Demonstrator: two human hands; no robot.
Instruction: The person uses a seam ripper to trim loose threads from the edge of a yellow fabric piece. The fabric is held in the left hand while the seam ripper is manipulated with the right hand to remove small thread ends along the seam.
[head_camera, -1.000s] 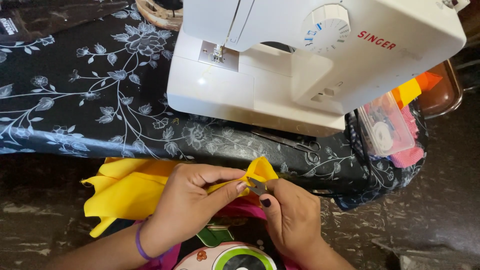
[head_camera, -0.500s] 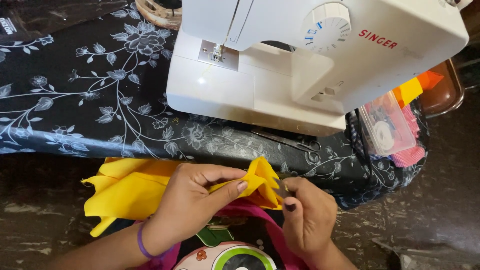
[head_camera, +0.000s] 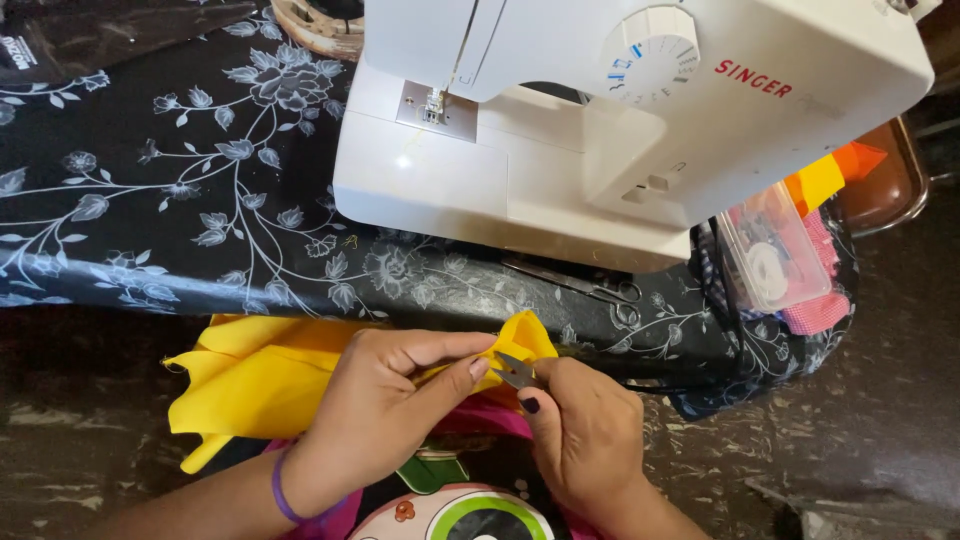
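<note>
Nearest to me, at about six o'clock, my left hand (head_camera: 385, 405) pinches a fold of the yellow fabric (head_camera: 255, 375) between thumb and forefinger, fingers closed on the cloth. Just beside it at five o'clock, my right hand (head_camera: 585, 435) is clenched around a small pair of thread snips (head_camera: 515, 370), whose grey blades point toward eleven o'clock and meet the raised tip of the fabric right at my left fingertips. The rest of the yellow cloth spreads out toward nine o'clock, lying across my lap below the table edge.

Farther up, the table carries a black cloth with a white flower print (head_camera: 180, 190). A long pair of scissors (head_camera: 575, 280) lies on it around one o'clock from my hands, just in front of the white sewing machine (head_camera: 600, 130), which fills the twelve o'clock stretch. At two o'clock a clear plastic box (head_camera: 770, 255) sits beside the machine, with orange and yellow scraps (head_camera: 830, 175) behind it.
</note>
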